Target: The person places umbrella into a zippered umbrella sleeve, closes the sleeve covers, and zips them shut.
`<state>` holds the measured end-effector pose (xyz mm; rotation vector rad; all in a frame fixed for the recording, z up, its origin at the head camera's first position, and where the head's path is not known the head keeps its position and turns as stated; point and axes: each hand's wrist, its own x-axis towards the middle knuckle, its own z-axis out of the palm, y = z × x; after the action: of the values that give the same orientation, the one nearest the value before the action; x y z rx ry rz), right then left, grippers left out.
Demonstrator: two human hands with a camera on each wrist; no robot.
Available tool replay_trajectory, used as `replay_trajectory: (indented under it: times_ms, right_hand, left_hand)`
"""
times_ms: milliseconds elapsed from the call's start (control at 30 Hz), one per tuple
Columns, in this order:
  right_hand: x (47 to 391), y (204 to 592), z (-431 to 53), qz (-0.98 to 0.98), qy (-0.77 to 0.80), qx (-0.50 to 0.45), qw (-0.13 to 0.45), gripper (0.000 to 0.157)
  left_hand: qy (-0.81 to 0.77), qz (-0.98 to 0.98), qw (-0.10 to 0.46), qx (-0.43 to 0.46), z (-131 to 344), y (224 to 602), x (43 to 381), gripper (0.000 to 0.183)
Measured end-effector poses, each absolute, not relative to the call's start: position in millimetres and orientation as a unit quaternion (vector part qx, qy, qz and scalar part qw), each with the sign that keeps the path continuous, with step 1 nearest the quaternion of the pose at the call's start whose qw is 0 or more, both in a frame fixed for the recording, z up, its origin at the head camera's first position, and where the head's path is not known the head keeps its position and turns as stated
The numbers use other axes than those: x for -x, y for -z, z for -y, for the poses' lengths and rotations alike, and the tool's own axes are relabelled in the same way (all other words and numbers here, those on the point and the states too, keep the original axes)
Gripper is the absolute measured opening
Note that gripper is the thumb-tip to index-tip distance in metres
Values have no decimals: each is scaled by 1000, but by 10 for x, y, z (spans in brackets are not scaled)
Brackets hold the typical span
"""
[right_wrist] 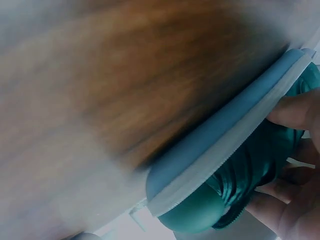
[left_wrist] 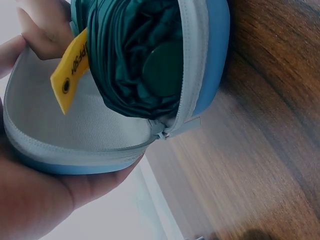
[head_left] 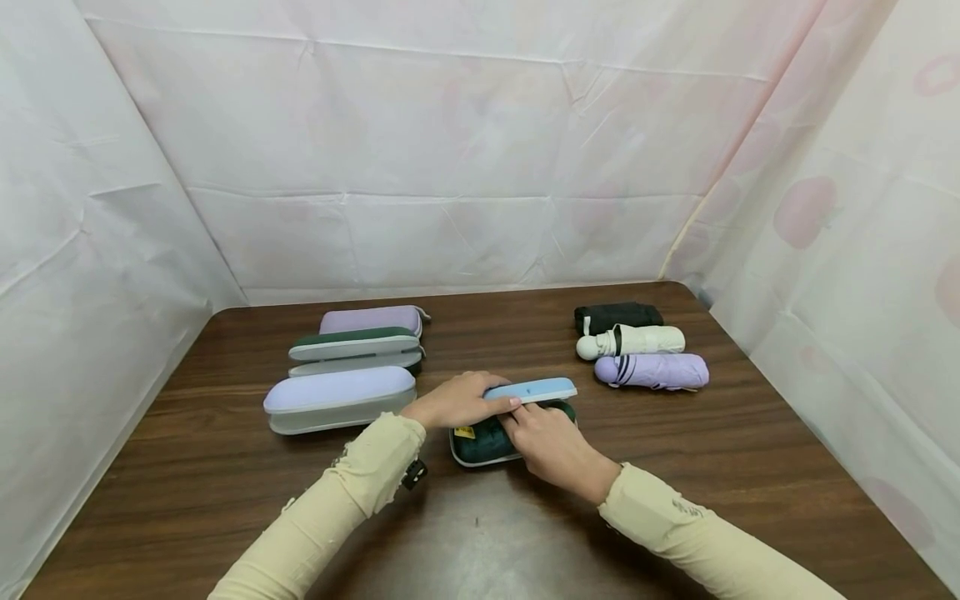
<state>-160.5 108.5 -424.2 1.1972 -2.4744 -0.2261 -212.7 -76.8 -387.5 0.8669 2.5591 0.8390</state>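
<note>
Head view: left hand [head_left: 459, 402] grips the blue zip-case lid [head_left: 534, 389], right hand [head_left: 553, 442] grasps the green umbrella [head_left: 483, 446], seemingly mid-packing; next calls for deeper tucking

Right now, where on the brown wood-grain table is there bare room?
Bare table: behind the open blue case, between the purple oblong case and the folded black umbrella; also nearside of the folded lilac umbrella, right of the right hand. Crowded: the middle, left hand included, and the row of three cases at left.
</note>
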Motion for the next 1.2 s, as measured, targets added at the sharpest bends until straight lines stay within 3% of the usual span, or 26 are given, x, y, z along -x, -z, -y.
replay_trajectory:
  times_ms: [133,300,367,533,667,767,933,1200]
  right_hand:
    - [1635,4203,-1103,876,81,-436,190,44]
    - [1638,4053,-1221,874,76,-463,124,56]
    - [1620,3965,-1306,862,62,-490,112,54]
    - [1616,3746,-1522,788,-5,-580,208,24]
    - [1724,3626,-1665,787,-70,-563,244,20]
    - [1832,3611,-1739,817,-103,-530,203,15]
    - [1959,3734,-1767,839,-140,-514,113,24]
    - [1974,3909,-1747,844,-193,-500,25,32]
  left_hand:
    - [-290,-894,156,-303,779,3869,2133,54]
    - [-287,-894,158,-304,806,3866,2126,56]
    - [-285,-895,156,-306,819,3874,2124,56]
    - [-265,-901,138,-314,845,3915,2094,59]
    - [-228,-914,106,-317,840,3934,2030,65]
    - [-203,-921,78,-323,809,3943,1975,67]
    - [-159,-928,43,-334,742,3981,1892,67]
    - [-117,-930,10,-349,701,4064,1774,65]
